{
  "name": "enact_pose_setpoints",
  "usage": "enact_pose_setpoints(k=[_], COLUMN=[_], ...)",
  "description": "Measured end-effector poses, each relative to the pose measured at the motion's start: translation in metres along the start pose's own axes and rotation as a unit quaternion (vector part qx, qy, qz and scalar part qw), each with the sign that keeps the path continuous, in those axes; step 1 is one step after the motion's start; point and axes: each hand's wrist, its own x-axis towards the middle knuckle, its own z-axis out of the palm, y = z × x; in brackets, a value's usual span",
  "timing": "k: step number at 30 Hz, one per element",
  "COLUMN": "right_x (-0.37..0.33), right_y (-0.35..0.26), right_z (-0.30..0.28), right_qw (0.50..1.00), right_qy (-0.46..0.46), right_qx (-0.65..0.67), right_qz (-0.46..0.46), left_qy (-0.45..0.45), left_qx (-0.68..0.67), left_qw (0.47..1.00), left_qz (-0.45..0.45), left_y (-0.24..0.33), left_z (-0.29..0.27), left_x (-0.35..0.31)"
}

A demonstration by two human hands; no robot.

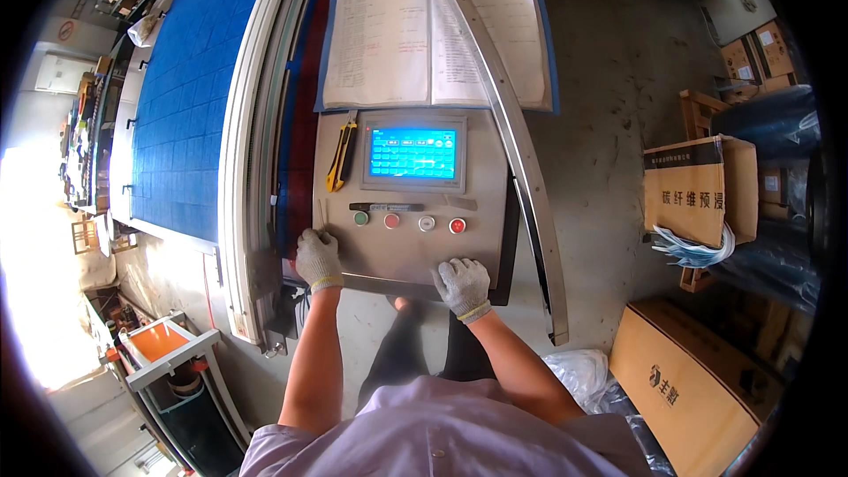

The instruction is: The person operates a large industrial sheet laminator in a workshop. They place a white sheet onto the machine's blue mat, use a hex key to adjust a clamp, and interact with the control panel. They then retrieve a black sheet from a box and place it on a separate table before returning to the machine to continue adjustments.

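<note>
A metal control panel (pixel 397 256) lies in front of me, with a lit blue touchscreen (pixel 413 154) in its upper part. My left hand (pixel 318 260), in a grey knitted glove, rests at the panel's lower left edge with loosely bent fingers and nothing visible in them. On the lower right edge lies my right hand (pixel 464 287), gloved alike, its thumb apart from the fingers and nothing in it. Between the hands and the screen are a green button (pixel 360 218), two red ones and a pale one. Above them lies a black marker (pixel 386 207). A yellow utility knife (pixel 341 157) lies left of the screen.
An open binder of papers (pixel 380 49) lies beyond the panel. A curved-looking metal rail (pixel 508 115) crosses it and runs down the right side. Leftward are a white machine beam (pixel 250 124) and a blue bed (pixel 190 88). Cardboard boxes (pixel 685 389) stand at right.
</note>
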Motion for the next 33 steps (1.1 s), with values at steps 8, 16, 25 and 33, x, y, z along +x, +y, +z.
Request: enact_pose_setpoints(k=[8, 16, 25, 33], right_x=[0.006, 0.003, 0.004, 0.003], right_y=[0.000, 0.000, 0.001, 0.003], right_z=[-0.004, 0.001, 0.001, 0.002], right_qw=[1.000, 0.999, 0.999, 0.999], right_qy=[0.003, -0.016, -0.008, -0.012], right_qx=[-0.016, -0.032, -0.031, -0.037], right_qz=[-0.013, -0.014, -0.030, -0.035], left_qy=[-0.092, -0.058, 0.111, 0.040], left_qx=[0.007, -0.017, -0.212, 0.065], left_qw=[0.995, 0.996, 0.970, 0.995], left_qz=[-0.029, -0.061, -0.044, -0.069], left_y=[-0.002, 0.007, -0.018, -0.004], left_z=[-0.005, -0.020, 0.001, -0.008], left_x=[0.006, 0.007, 0.048, 0.066])
